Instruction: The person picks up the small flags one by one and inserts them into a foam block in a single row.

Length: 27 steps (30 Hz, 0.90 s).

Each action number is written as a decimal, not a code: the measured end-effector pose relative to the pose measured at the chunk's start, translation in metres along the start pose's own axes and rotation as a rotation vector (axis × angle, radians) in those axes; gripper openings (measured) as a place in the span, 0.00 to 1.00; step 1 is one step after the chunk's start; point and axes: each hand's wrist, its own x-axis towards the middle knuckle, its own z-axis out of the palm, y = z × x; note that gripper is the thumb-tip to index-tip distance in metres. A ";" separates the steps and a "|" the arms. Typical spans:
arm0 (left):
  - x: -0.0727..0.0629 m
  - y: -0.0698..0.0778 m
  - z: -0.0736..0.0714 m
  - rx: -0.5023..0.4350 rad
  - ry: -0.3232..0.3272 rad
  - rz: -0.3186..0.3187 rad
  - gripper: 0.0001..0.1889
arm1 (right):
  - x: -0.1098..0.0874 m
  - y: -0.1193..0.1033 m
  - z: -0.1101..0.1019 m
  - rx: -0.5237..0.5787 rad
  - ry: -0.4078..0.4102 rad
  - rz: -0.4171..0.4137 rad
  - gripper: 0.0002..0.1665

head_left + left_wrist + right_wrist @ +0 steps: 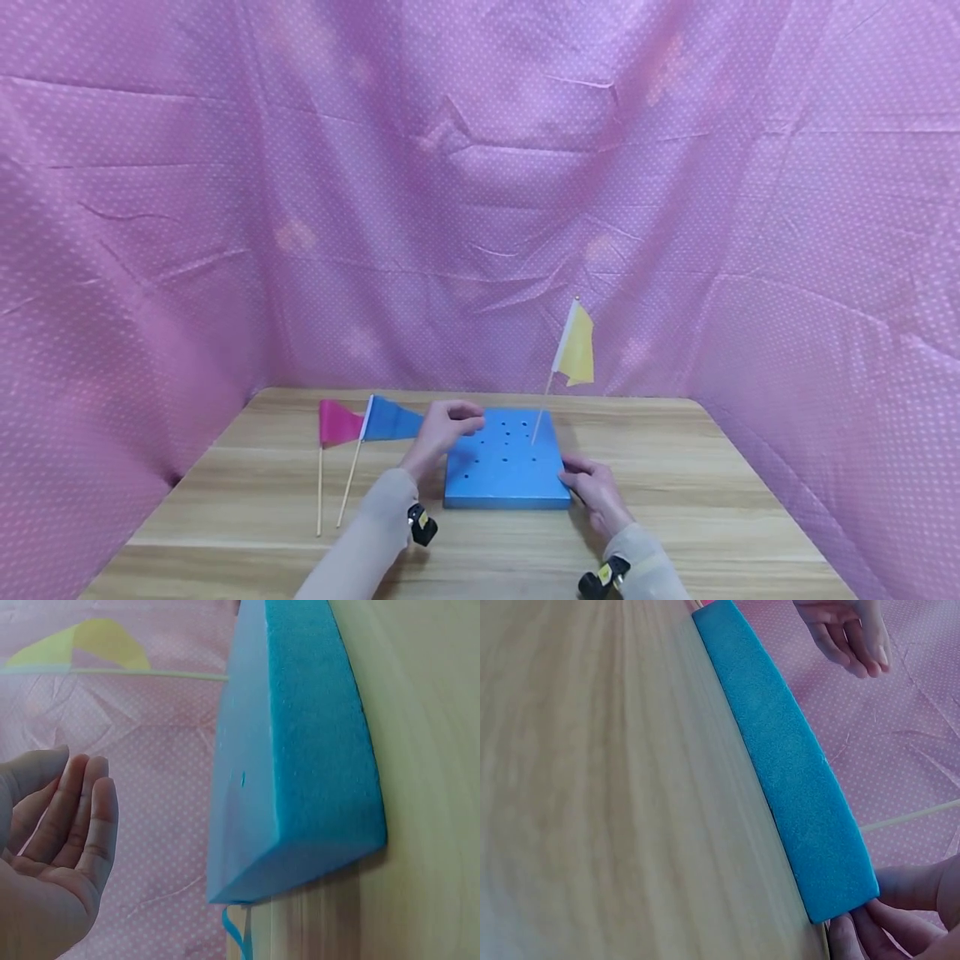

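Observation:
A blue foam block, dotted with small holes, lies flat on the wooden table. From one of its holes rises a yellow flag on a thin stick, leaning right in the head view. My right hand grips the block's right edge; the right wrist view has the thumb on the top and fingers at the side. Over the block's left part hovers my left hand, fingers loosely bent and holding nothing, as its palm shows in the left wrist view.
Left of the block, a pink flag and a blue flag lie on the table, sticks toward the front. The blue flag's tip is close to my left wrist. Pink dotted cloth surrounds the table at the back and sides.

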 end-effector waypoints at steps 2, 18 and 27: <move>-0.002 -0.001 -0.004 0.005 -0.011 0.005 0.11 | 0.000 0.000 -0.001 -0.002 0.003 0.006 0.26; -0.014 -0.026 -0.043 -0.053 0.005 -0.009 0.13 | -0.001 0.000 -0.006 -0.003 0.007 -0.010 0.26; -0.026 -0.036 -0.059 -0.071 0.022 -0.059 0.10 | -0.002 0.001 -0.004 -0.026 0.007 -0.001 0.25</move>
